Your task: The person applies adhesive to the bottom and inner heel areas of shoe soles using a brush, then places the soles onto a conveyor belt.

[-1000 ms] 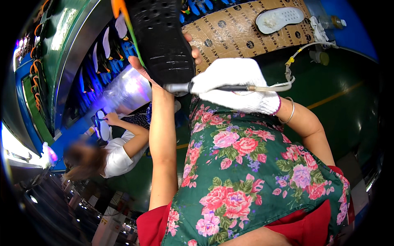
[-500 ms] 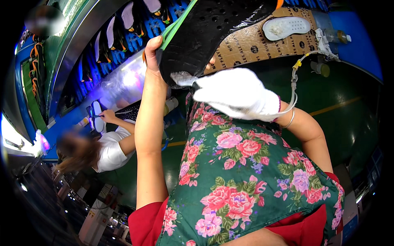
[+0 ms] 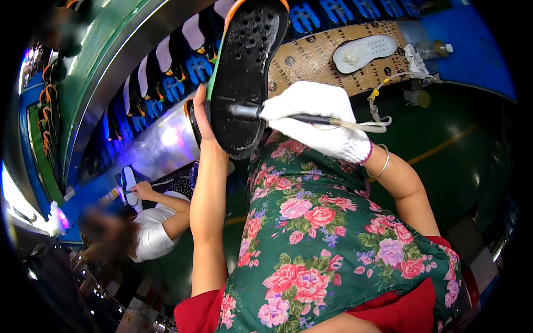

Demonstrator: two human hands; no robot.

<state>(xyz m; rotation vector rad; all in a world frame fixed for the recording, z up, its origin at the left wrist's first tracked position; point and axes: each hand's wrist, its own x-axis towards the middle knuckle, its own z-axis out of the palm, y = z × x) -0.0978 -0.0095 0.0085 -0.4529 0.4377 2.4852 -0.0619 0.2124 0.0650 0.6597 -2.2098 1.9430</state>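
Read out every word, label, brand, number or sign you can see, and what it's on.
Brown cardboard sheet: rows of dark capitals with round emblems; I don't copy out printed wording.
Black shoe sole: no lettering I can make out.
White sole-shaped piece: none I can make out.
Clear bottle: none readable.
Elsewhere: too small or blurred to tell.

The black sole [image 3: 240, 83] hides most of the left hand [image 3: 204, 123].

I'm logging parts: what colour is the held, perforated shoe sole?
The perforated shoe sole is black; head view shows it best.
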